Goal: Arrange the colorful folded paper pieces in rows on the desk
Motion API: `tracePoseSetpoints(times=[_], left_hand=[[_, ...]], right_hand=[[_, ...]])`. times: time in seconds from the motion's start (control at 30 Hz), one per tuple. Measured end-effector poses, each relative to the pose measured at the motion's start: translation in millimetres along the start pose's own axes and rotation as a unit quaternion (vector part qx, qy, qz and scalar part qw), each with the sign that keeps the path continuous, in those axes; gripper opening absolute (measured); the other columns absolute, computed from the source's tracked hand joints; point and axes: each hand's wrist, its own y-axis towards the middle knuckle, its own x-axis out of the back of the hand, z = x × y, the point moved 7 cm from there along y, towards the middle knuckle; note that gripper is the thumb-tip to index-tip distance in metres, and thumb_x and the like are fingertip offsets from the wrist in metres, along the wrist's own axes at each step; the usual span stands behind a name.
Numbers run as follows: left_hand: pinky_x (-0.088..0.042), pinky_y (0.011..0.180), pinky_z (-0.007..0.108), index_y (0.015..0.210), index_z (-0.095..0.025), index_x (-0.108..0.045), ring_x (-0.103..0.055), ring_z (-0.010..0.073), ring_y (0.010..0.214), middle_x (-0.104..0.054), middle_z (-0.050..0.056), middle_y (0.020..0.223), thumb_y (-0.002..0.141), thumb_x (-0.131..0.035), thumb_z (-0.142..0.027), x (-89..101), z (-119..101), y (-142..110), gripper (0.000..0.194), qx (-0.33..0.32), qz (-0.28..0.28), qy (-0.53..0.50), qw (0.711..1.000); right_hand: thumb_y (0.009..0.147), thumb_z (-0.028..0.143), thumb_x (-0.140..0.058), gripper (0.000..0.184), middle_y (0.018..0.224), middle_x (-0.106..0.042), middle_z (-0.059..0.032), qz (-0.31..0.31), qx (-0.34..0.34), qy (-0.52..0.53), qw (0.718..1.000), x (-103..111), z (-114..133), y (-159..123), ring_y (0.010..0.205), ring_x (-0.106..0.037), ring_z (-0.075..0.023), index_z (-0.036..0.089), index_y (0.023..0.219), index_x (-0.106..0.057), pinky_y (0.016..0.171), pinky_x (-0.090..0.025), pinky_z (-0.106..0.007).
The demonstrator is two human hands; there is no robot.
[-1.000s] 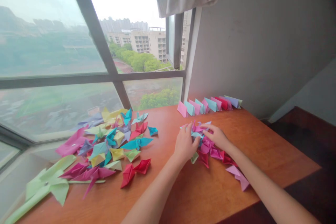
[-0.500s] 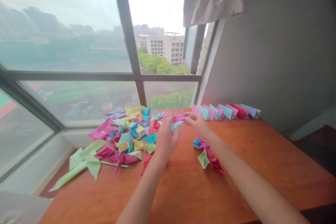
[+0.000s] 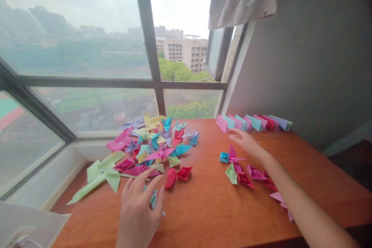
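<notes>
My left hand [image 3: 138, 205] is low over the table's near left side, its fingers spread and curved. A light blue folded paper piece [image 3: 154, 200] shows between its thumb and fingers, partly hidden; contact is unclear. Just beyond the fingertips lie two red folded pieces [image 3: 184, 173] and a pile of origami, with a pink paper crane [image 3: 161, 154] on top. My right hand [image 3: 245, 141] reaches over the right side with fingers stretched out and nothing visible in them. Its fingertips are close to a row of standing folded papers [image 3: 244, 123]. Below it sits a small origami cluster [image 3: 232, 167].
A green paper pinwheel [image 3: 101, 174] and a pink one [image 3: 120, 142] lie left of the pile. Beneath my right forearm are a magenta folded piece [image 3: 255, 172] and a pink one [image 3: 279, 198]. Windows border the wooden table [image 3: 203, 217] behind, with a grey wall at right.
My hands were together over the pile's right edge, holding pink paper. Now they are apart, the left nearer and lower, the right further right. A pink crane now lies on the pile.
</notes>
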Motion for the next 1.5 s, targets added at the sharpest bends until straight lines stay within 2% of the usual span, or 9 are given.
tracePoseSetpoints(times=[0.13,0.27,0.4,0.6,0.77,0.97,1.3,1.4,1.5], left_hand=[[-0.045,0.098,0.049,0.115,-0.025,-0.063,-0.057,0.0290,0.113,-0.061,0.010,0.123,0.086,-0.057,-0.016,-0.4,-28.5,4.4,0.031,-0.020,-0.043,-0.057,0.997],[-0.043,0.103,0.048,0.119,-0.023,-0.060,-0.052,0.0282,0.122,-0.060,0.011,0.128,0.083,-0.054,-0.007,-26.6,-88.7,10.8,0.039,-0.099,-0.018,-0.153,0.983],[-0.043,0.105,0.049,0.133,-0.027,-0.052,-0.047,0.0293,0.130,-0.051,0.011,0.142,0.084,-0.059,-0.016,-80.7,-143.7,18.8,0.050,-0.140,0.127,-0.206,0.960],[-0.028,0.112,0.062,0.151,-0.020,-0.027,-0.023,0.0444,0.145,-0.020,0.026,0.158,0.045,-0.088,-0.061,-159.8,-164.8,50.0,0.130,-0.084,0.311,-0.198,0.926],[-0.022,0.114,0.062,0.150,-0.017,-0.030,-0.025,0.0411,0.144,-0.029,0.025,0.155,0.054,-0.077,-0.070,-184.2,-176.4,68.9,0.119,-0.146,0.333,-0.184,0.913],[-0.036,0.109,0.043,0.135,-0.026,-0.047,-0.048,0.0270,0.128,-0.052,0.010,0.139,0.079,-0.065,-0.036,-169.2,-179.2,63.4,0.060,-0.167,0.299,-0.133,0.930],[-0.030,0.109,0.057,0.129,-0.017,-0.054,-0.043,0.0361,0.132,-0.056,0.016,0.135,0.081,-0.054,-0.016,-89.2,-100.9,68.6,0.048,-0.054,0.192,0.049,0.979],[-0.035,0.108,0.055,0.123,-0.019,-0.059,-0.048,0.0344,0.128,-0.060,0.014,0.131,0.084,-0.055,-0.021,-60.9,-83.5,62.7,0.040,-0.035,0.152,0.051,0.986],[-0.039,0.106,0.054,0.116,-0.021,-0.061,-0.055,0.0322,0.120,-0.064,0.012,0.125,0.086,-0.055,-0.023,-37.6,-67.1,52.2,0.031,-0.037,0.104,0.024,0.994]], right_hand=[[0.077,0.047,-0.057,0.042,0.121,-0.069,-0.0118,-0.103,-0.039,-0.118,0.987,87.1,-70.3,-62.1,0.118,-0.061,-0.0312,0.020,0.106,-0.071,0.106,-0.043,-0.047],[0.082,0.044,-0.048,0.045,0.124,-0.067,-0.0117,-0.136,-0.018,-0.199,0.970,119.4,-121.4,-127.5,0.122,-0.059,-0.0291,0.018,0.112,-0.068,0.109,-0.042,-0.047],[0.080,0.027,-0.042,0.050,0.134,-0.060,-0.0115,-0.163,0.020,-0.284,0.945,115.5,-128.8,-177.3,0.130,-0.052,-0.0267,0.016,0.124,-0.062,0.113,-0.039,-0.045],[0.082,0.021,-0.043,0.065,0.148,-0.047,-0.0087,-0.092,0.064,-0.338,0.934,75.1,-102.1,-210.8,0.141,-0.038,-0.0255,0.020,0.147,-0.037,0.116,-0.034,-0.047],[0.087,0.027,-0.048,0.063,0.148,-0.046,-0.0096,-0.062,0.085,-0.364,0.925,39.1,-77.6,-188.3,0.141,-0.037,-0.0284,0.022,0.148,-0.034,0.115,-0.030,-0.053],[0.084,0.023,-0.048,0.055,0.138,-0.054,-0.0154,-0.136,0.079,-0.323,0.933,-8.7,-49.8,-139.0,0.132,-0.047,-0.0305,0.014,0.139,-0.046,0.111,-0.038,-0.052],[0.076,0.018,-0.052,0.058,0.135,-0.057,-0.0128,-0.137,0.071,-0.018,0.988,-136.9,32.8,-59.1,0.129,-0.050,-0.0263,0.017,0.134,-0.052,0.111,-0.039,-0.044],[0.080,0.022,-0.052,0.054,0.134,-0.058,-0.0107,-0.104,0.058,0.051,0.992,-151.6,53.5,-42.5,0.127,-0.053,-0.0237,0.018,0.134,-0.052,0.107,-0.044,-0.040],[0.084,0.029,-0.051,0.046,0.132,-0.060,-0.0104,-0.096,0.066,0.053,0.992,-134.0,60.4,-43.4,0.124,-0.055,-0.0234,0.018,0.129,-0.056,0.106,-0.044,-0.040]])
